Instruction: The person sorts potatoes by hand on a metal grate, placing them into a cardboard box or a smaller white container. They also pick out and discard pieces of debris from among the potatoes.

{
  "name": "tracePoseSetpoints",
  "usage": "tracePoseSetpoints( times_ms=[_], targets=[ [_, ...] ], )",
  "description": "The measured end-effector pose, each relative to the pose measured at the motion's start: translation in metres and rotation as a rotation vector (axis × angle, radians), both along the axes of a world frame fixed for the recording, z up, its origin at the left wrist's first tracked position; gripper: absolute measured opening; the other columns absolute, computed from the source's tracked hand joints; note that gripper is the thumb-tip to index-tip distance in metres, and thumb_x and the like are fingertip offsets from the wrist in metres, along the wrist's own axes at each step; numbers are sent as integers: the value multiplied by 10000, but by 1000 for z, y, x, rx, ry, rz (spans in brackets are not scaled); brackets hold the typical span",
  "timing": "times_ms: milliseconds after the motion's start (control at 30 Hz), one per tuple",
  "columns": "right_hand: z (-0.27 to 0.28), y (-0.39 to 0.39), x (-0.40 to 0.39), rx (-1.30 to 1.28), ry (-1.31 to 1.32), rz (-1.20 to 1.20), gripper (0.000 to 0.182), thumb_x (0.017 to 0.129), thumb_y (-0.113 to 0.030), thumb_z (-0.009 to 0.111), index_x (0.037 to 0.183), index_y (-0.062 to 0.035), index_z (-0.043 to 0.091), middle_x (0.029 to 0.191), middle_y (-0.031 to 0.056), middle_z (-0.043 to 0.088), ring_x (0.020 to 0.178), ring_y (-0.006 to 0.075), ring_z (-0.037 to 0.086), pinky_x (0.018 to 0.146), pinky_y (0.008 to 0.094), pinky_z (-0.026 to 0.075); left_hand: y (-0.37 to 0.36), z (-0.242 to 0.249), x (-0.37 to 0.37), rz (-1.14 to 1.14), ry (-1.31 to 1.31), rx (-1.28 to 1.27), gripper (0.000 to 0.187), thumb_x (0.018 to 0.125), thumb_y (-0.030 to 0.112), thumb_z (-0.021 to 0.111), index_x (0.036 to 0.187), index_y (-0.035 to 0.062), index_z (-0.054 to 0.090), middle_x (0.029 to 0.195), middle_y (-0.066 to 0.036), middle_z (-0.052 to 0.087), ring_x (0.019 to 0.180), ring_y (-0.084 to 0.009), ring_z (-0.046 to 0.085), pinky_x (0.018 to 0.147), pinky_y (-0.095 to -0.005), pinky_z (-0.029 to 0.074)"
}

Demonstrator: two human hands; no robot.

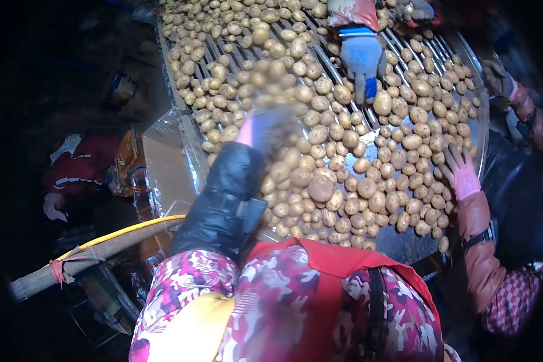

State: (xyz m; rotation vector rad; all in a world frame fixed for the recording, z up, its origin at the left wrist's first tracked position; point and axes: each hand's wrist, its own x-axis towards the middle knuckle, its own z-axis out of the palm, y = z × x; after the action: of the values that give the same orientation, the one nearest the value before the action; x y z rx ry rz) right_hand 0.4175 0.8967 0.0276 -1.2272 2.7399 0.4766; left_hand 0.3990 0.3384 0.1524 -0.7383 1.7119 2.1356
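My left hand (273, 130), in a glove of pink and dark colour, reaches over the potatoes (351, 140) at the left middle of the view. It is smeared by motion, so its fingers and anything in them do not show clearly. A black padded sleeve (226, 193) covers that forearm. Blurred potatoes (262, 78) lie just beyond the hand. Close by on the near side sits a larger brown potato (320, 188). My right hand is out of view.
Potatoes cover a slatted metal conveyor (329, 63) with a side rail (184, 127). Co-workers' gloved hands reach in: a blue-grey glove (362, 60) at the top, a pink glove (463, 175) at the right. A pole with a yellow hose (120, 235) crosses the lower left.
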Motion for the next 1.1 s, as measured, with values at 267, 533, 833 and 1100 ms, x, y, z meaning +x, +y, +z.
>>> tracePoseSetpoints(
  times_ms=[267, 533, 833, 1100],
  targets=[
    [15, 18, 38, 21, 99, 128, 315, 895, -174, 572, 1204, -167, 633, 1472, 133, 558, 1465, 347, 446, 1251, 652, 256, -53, -19, 59, -12, 34, 79, 130, 998, 285, 713, 916, 185, 705, 647, 107, 520, 509, -23, 453, 457, -224, 324],
    [0, -15, 42, -261, -34, 494, 231, 858, -185, 608, 1080, -252, 599, 1347, 113, 624, 1378, 362, 540, 1197, 698, 324, -56, -3, 198, -96, -214, -84, 214, 980, 282, 728, 856, 110, 701, 663, 67, 562, 522, -30, 460, 466, -235, 319],
    [8, -39, -3, 95, 4, 332, 481, 872, -282, 630, 1333, -239, 500, 1537, 76, 463, 1505, 341, 362, 1224, 675, 247, -140, -51, 337, 212, -276, -108, 203, 980, 268, 740, 977, 69, 704, 760, 3, 653, 543, -87, 520, 484, -245, 390],
    [-11, 12, -53, 457, 113, -92, 975, 754, -394, 779, 1626, -242, 370, 1726, 22, 277, 1604, 398, 148, 1303, 616, 68, -341, -137, 402, 899, -320, -179, 176, 1000, 330, 653, 982, 174, 732, 738, -5, 611, 544, -127, 506, 473, -289, 383]
  ],
)
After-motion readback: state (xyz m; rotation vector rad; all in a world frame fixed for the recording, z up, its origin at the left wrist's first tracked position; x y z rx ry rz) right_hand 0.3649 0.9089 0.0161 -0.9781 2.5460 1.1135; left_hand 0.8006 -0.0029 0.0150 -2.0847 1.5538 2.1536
